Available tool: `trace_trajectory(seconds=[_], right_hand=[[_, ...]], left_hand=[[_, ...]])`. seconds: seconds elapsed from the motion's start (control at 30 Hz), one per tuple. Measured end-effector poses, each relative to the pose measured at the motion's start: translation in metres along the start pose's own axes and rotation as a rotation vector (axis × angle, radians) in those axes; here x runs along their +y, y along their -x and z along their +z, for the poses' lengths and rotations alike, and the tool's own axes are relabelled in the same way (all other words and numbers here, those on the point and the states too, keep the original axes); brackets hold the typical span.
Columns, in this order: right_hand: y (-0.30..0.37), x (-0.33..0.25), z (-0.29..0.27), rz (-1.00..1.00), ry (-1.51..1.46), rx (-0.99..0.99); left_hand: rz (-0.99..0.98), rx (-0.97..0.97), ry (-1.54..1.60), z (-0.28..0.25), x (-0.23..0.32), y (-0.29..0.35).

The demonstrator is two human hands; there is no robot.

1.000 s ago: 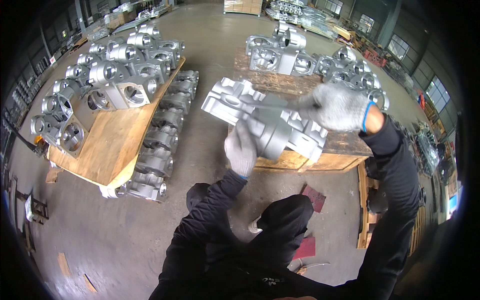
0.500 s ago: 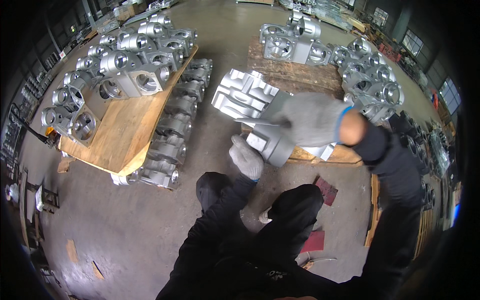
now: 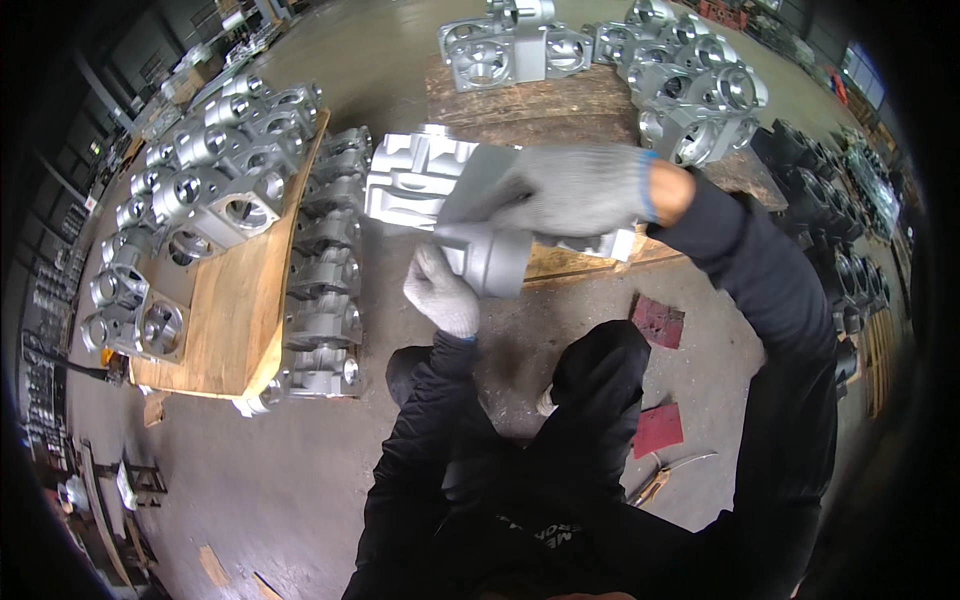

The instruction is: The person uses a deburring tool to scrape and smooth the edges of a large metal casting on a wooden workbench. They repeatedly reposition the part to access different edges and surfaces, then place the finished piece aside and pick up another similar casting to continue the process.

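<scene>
A large silvery metal casting (image 3: pixel 425 180) with ribs and a round boss hangs in the air in front of me. My right hand (image 3: pixel 570 190), in a grey knit glove, lies over its top and grips it. My left hand (image 3: pixel 440 292), also gloved, holds it from below at the round boss. The casting is above the front edge of a wooden pallet (image 3: pixel 540 100), level with the floor gap between the two pallets.
A wooden pallet (image 3: pixel 235 300) at the left carries several box-shaped castings, and a row of castings (image 3: pixel 325 270) lines its right side. More castings (image 3: pixel 690 85) stand on the far pallet. Dark castings (image 3: pixel 820 200) sit at the right. Red pads (image 3: pixel 657 320) lie on the concrete floor.
The casting has swung left and nearer to me. My right hand slid from its far right end across its top. The view has shifted toward the left pallet.
</scene>
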State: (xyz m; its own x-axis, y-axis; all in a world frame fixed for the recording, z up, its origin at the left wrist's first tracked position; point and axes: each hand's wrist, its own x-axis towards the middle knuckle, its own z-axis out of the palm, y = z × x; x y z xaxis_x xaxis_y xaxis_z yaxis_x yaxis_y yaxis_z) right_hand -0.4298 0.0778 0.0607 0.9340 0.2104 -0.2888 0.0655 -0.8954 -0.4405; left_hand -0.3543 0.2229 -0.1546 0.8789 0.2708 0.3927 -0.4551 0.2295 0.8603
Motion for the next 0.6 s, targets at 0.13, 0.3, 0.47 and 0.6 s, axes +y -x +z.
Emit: trace_trajectory(seconds=[0.13,0.3,0.47,0.6], right_hand=[[0.070,0.072,0.024,-0.071,-0.199,0.587],[0.098,0.168,0.123,0.292,-0.644,1.004],[0.082,0.213,0.209,0.254,-1.072,1.223],[0.074,0.224,0.234,0.132,-1.019,1.268]], left_hand=[[-0.058,-0.115,-0.053,0.012,0.017,-0.017],[0.201,-0.275,-0.250,0.049,0.033,-0.064],[-0.132,-0.506,-0.250,0.096,0.044,-0.122],[-0.124,-0.470,-0.455,0.151,0.038,-0.141]])
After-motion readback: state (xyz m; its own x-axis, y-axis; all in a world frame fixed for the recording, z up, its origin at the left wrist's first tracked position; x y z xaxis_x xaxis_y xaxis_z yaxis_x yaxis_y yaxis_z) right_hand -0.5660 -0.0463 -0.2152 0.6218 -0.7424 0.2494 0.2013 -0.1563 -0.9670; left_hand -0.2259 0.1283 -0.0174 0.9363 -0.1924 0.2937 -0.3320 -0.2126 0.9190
